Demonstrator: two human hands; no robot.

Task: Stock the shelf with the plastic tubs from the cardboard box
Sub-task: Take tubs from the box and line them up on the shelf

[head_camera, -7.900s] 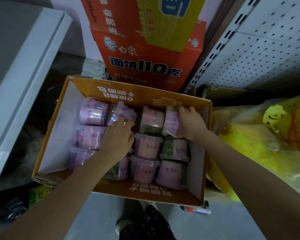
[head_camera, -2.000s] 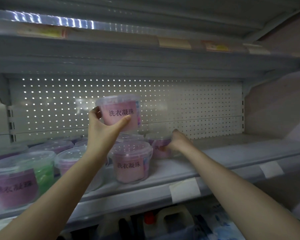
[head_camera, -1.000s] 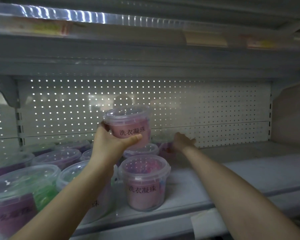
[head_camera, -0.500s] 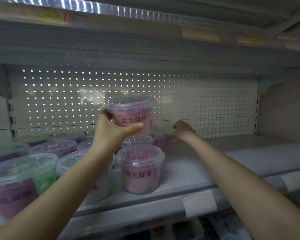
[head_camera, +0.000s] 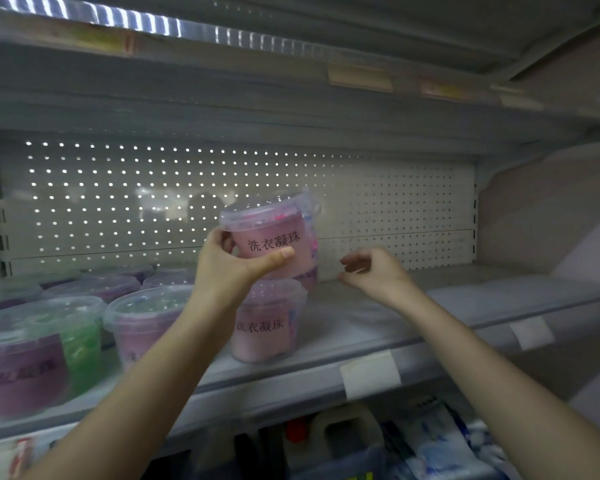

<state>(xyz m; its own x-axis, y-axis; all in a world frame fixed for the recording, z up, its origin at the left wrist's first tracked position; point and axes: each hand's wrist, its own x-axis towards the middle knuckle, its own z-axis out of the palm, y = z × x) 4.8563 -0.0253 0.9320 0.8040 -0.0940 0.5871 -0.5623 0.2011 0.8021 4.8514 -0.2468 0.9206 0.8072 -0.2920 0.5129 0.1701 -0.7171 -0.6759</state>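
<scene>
The left hand (head_camera: 229,268) gripped a tub (head_camera: 272,242) round its wall, above the shelf (head_camera: 361,327); the right hand (head_camera: 371,271) hung loose, empty. The tub looked light, stiff, slick: best held under the rim.

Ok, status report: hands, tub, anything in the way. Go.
Left hand grips pink tub, held off the shelf. Right hand empty, fingers loose. Second tub stands just below the held one.

A pale perforated back panel (head_camera: 361,202) let points of light through its holes. A striped glare (head_camera: 118,15) ran overhead; a beige side wall (head_camera: 534,220) stood at right.
</scene>
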